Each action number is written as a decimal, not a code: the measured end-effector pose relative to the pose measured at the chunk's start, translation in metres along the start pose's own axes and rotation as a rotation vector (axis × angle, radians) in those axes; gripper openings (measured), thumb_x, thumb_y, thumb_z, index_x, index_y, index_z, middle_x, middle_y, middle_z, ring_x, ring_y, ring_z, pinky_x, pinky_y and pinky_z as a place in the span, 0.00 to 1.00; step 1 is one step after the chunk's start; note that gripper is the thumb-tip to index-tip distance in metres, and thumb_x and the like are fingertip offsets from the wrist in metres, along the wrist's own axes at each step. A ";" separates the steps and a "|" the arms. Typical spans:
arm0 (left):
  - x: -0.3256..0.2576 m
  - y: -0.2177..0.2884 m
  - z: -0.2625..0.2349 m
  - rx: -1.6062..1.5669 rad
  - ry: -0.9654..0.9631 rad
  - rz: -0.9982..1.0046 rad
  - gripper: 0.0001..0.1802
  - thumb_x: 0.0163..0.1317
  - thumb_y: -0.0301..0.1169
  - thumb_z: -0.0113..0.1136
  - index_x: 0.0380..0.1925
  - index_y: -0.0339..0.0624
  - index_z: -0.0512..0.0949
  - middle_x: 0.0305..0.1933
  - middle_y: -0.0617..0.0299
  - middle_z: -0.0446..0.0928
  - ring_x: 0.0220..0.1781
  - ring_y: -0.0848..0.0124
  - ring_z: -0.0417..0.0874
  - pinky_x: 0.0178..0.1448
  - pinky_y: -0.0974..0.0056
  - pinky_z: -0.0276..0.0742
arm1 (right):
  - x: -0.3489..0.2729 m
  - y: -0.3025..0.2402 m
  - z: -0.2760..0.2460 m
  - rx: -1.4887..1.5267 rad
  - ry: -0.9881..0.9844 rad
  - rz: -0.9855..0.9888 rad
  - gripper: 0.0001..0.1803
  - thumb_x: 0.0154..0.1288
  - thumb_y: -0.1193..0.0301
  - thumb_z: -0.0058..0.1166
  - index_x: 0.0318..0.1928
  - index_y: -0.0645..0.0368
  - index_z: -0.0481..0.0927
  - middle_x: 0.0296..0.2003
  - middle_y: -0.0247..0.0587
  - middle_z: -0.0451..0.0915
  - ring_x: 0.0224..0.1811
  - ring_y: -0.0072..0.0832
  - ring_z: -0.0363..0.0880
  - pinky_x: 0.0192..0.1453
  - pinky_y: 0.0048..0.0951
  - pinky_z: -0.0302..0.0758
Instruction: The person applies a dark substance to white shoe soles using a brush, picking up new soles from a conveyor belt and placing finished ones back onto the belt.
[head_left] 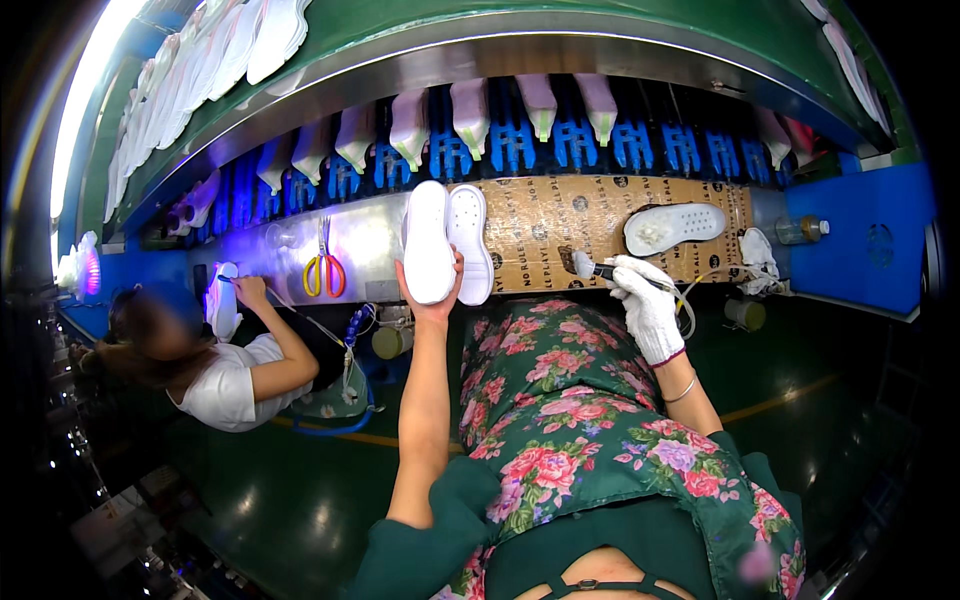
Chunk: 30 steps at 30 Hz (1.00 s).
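Observation:
Upright in my bare left hand (430,300) is a white shoe sole (428,240), its smooth face toward me and my fingers wrapped round its lower end. A second white sole (470,245), dotted with small holes, sits right behind and beside it; whether my fingers grip that one too I cannot tell. My right hand (645,308), in a white knit glove, is closed on a brush (582,264) with a dark handle and pale bristles. A thin tube trails by that hand. Beyond it, a white sole with holes (680,228) lies on the cardboard (540,230).
Scissors (325,268) with red and yellow handles lie on the metal bench at left. A co-worker (240,370) sits there with a white shoe part. Ahead, pink-white shoes hang over blue holders (514,148). A clear bottle (802,230) and white cloth (758,255) are at right.

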<state>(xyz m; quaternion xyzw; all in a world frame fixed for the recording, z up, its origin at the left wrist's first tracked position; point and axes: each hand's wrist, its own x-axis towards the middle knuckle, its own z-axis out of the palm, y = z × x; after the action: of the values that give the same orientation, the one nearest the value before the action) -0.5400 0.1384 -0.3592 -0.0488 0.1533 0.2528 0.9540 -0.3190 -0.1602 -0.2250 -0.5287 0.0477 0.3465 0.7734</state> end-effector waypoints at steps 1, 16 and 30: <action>-0.002 -0.001 -0.003 -0.037 0.015 0.021 0.49 0.67 0.69 0.50 0.73 0.41 0.66 0.66 0.40 0.70 0.62 0.41 0.72 0.62 0.44 0.78 | -0.001 0.002 0.000 0.000 0.007 0.000 0.14 0.62 0.81 0.67 0.49 0.71 0.86 0.39 0.47 0.88 0.33 0.29 0.86 0.37 0.24 0.81; -0.113 -0.010 -0.015 0.507 0.509 -0.192 0.37 0.77 0.57 0.47 0.58 0.27 0.76 0.47 0.41 0.82 0.49 0.49 0.87 0.51 0.55 0.87 | 0.002 0.016 -0.004 0.030 0.069 0.014 0.14 0.63 0.79 0.67 0.49 0.69 0.86 0.40 0.47 0.89 0.34 0.29 0.86 0.36 0.24 0.80; 0.133 0.132 0.344 2.257 0.578 1.486 0.36 0.53 0.53 0.78 0.58 0.46 0.82 0.39 0.50 0.83 0.49 0.57 0.83 0.54 0.54 0.78 | 0.018 0.006 -0.014 0.201 0.121 -0.025 0.18 0.66 0.80 0.63 0.56 0.70 0.81 0.44 0.45 0.86 0.37 0.28 0.85 0.38 0.23 0.79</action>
<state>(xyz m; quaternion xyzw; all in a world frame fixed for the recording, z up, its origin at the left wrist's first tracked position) -0.4037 0.3742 -0.0775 0.7853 0.4533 0.4183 0.0536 -0.3050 -0.1618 -0.2438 -0.4692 0.1223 0.2977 0.8224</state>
